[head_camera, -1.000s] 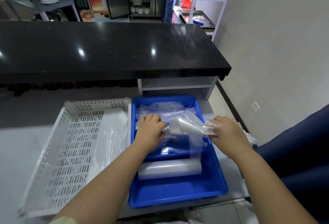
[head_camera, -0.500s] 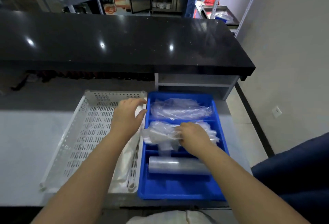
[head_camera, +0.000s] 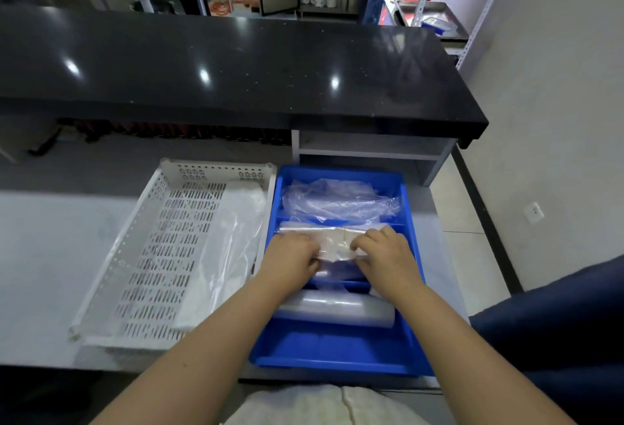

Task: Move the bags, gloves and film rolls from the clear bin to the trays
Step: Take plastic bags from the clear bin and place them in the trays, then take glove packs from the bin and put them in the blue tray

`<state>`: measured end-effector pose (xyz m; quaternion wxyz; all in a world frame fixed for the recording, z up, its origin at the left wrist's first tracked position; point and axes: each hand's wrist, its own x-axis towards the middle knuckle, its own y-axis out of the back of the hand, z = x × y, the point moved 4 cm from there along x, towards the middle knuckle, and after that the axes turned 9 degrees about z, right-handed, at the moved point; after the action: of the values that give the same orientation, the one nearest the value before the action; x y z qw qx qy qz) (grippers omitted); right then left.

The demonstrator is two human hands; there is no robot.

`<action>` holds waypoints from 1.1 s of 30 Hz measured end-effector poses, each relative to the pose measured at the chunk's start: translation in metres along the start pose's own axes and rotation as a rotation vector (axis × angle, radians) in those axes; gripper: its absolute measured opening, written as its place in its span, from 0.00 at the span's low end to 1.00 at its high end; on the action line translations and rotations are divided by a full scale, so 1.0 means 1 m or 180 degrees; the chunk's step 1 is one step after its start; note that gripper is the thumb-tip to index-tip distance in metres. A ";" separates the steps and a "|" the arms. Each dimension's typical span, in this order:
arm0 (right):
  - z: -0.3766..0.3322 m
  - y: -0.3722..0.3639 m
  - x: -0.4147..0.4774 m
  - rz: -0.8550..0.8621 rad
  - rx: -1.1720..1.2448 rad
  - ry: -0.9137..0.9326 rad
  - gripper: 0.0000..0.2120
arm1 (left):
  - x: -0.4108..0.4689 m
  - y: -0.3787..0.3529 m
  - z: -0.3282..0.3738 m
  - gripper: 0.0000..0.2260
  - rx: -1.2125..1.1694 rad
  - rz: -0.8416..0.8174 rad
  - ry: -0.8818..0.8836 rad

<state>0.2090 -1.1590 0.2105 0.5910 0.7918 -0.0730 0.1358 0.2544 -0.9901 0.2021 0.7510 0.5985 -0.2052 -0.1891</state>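
Note:
A blue divided tray (head_camera: pixel 337 353) sits on the grey counter in front of me. Loose clear bags (head_camera: pixel 337 203) fill its far compartment. In the middle compartment lies a folded pack of clear plastic (head_camera: pixel 336 244); my left hand (head_camera: pixel 292 261) and my right hand (head_camera: pixel 385 255) press on its two ends, fingers curled over it. A clear film roll (head_camera: pixel 337 310) lies across the near compartment, just under my wrists. To the left stands a white perforated tray (head_camera: pixel 158 249) with flat clear bags (head_camera: pixel 233 245) along its right side. No clear bin is in view.
A raised black countertop (head_camera: pixel 236 66) runs across the back, with a white open shelf (head_camera: pixel 368 147) under its right end. A dark blue chair back (head_camera: pixel 557 330) rises at my right. White cloth (head_camera: pixel 324 404) lies below the counter edge.
My left hand came back from the white tray to the blue tray's middle compartment. Both hands now rest on the plastic pack, which lies flatter than before.

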 end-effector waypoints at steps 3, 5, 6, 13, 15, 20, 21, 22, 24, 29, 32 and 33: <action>0.004 -0.011 -0.002 -0.0927 0.0258 -0.0528 0.09 | 0.001 -0.002 0.008 0.07 0.0155 -0.0394 0.0168; 0.006 -0.012 -0.001 -0.1276 0.0190 -0.0553 0.11 | -0.001 0.002 0.011 0.06 0.0138 -0.0373 0.0192; 0.006 -0.007 0.001 -0.1248 0.0186 -0.0537 0.12 | -0.003 0.006 0.010 0.08 0.0047 -0.0278 0.0224; -0.054 0.033 0.047 -0.0344 0.0571 0.0505 0.12 | -0.032 0.055 -0.021 0.17 0.0017 0.0654 0.0824; -0.087 0.034 0.058 -0.0159 0.0816 0.0949 0.11 | -0.049 0.066 -0.039 0.17 0.0084 0.0770 0.1094; -0.188 0.018 0.066 -0.0018 0.1125 0.1723 0.10 | -0.125 0.098 -0.094 0.15 0.0293 0.1067 0.1906; -0.213 0.012 0.063 -0.0055 0.1159 0.1872 0.10 | -0.148 0.104 -0.108 0.15 0.0316 0.1115 0.2083; -0.238 0.007 0.060 -0.0101 0.1197 0.2021 0.10 | -0.172 0.110 -0.121 0.15 0.0330 0.1149 0.2258; -0.293 -0.005 0.048 -0.0198 0.1280 0.2301 0.10 | -0.226 0.123 -0.150 0.15 0.0369 0.1219 0.2597; -0.450 -0.042 0.009 -0.0339 0.1354 0.2900 0.11 | -0.371 0.155 -0.221 0.15 0.0585 0.1549 0.3254; -0.553 -0.068 -0.024 -0.0415 0.1256 0.3351 0.10 | -0.464 0.168 -0.266 0.15 0.0716 0.1706 0.3675; -0.586 -0.077 -0.035 -0.0465 0.1296 0.3479 0.10 | -0.494 0.169 -0.280 0.15 0.0777 0.1721 0.3812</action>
<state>0.1218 -0.5784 0.2845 0.3867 0.7074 0.3245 0.4946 -0.0063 -0.4628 0.2713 0.6831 0.6083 0.0844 0.3953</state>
